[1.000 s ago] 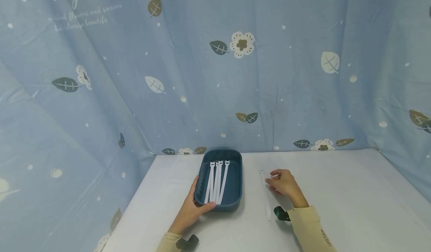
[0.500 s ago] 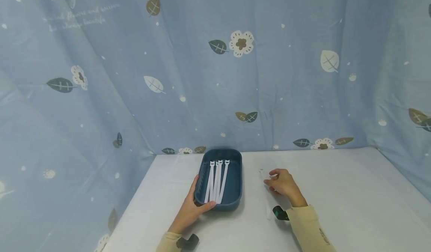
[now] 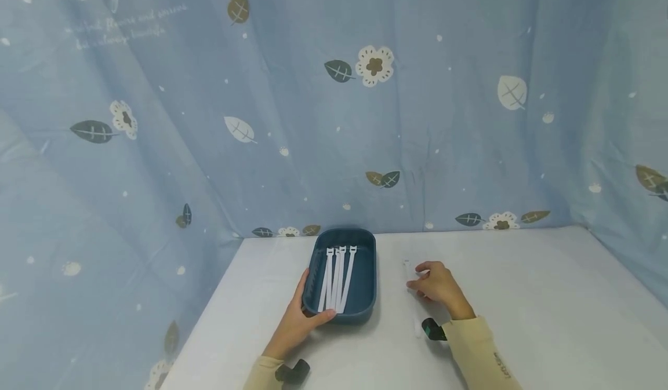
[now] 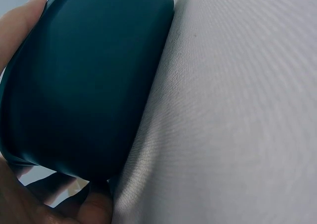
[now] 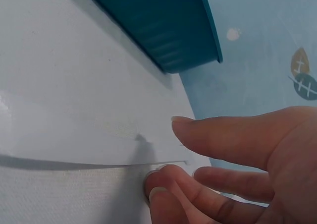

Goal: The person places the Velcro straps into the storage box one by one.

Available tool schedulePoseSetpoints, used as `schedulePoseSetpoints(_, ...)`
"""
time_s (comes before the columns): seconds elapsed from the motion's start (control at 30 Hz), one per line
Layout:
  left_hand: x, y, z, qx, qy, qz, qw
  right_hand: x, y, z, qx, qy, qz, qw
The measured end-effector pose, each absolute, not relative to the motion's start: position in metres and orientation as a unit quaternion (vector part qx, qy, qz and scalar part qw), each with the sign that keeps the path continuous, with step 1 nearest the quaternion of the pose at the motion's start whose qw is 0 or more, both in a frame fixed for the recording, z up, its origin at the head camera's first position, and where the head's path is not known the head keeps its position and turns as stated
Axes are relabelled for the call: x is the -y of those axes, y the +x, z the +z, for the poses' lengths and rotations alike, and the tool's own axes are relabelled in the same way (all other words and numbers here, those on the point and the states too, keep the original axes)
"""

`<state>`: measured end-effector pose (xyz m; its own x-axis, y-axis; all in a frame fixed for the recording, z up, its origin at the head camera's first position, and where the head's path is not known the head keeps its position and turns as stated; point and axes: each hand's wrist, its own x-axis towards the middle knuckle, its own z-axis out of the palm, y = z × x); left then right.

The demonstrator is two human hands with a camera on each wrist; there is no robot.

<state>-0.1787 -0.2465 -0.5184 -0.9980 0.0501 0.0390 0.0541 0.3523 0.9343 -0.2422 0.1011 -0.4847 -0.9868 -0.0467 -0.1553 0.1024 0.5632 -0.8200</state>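
Note:
In the head view, my left hand (image 3: 294, 323) grips the near left corner of a dark blue plastic bin (image 3: 363, 288), thumb over the near rim and fingers along the left side. Several white slotted-head straps, like hook-and-loop cable ties (image 3: 342, 277), lie lengthwise inside. One more white cable tie (image 3: 415, 317) lies on the white table to the bin's right, hard to make out against the cloth. My right hand (image 3: 438, 288) is at its upper part. The right wrist view shows the thumb (image 5: 213, 135) apart from the bent fingers, whose tips are at the tie's edge.
The white-covered table (image 3: 522, 297) reaches back to a blue patterned curtain (image 3: 449, 146), which also hangs at both sides. The bin stands near the table's back edge. A dark wrist camera (image 3: 434, 329) sits close beside the loose tie's lower end.
My right hand has shifted slightly left, its thumb tip closer to the loose tie. The left hand and the bin stay in place. The head view has tilted a little.

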Motion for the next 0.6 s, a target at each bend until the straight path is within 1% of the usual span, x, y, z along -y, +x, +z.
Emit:
schedulePoseSetpoints(0.27,0.245,-0.184,-0.523,0.831,-0.026,-0.556,0.005,-0.099,-0.243,-0.487,-0.893,0.015,-0.444,0.075)
schedulePoseSetpoints(0.4,0.247,-0.181,-0.524,0.831,-0.023,-0.556,0.006,-0.093,-0.243,-0.492,-0.898,0.022,-0.433,0.075)
schedulePoseSetpoints(0.6,0.248,-0.18,-0.521,0.834,-0.022,-0.552,0.008,-0.089,-0.245,-0.494,-0.907,0.018,-0.417,0.058)
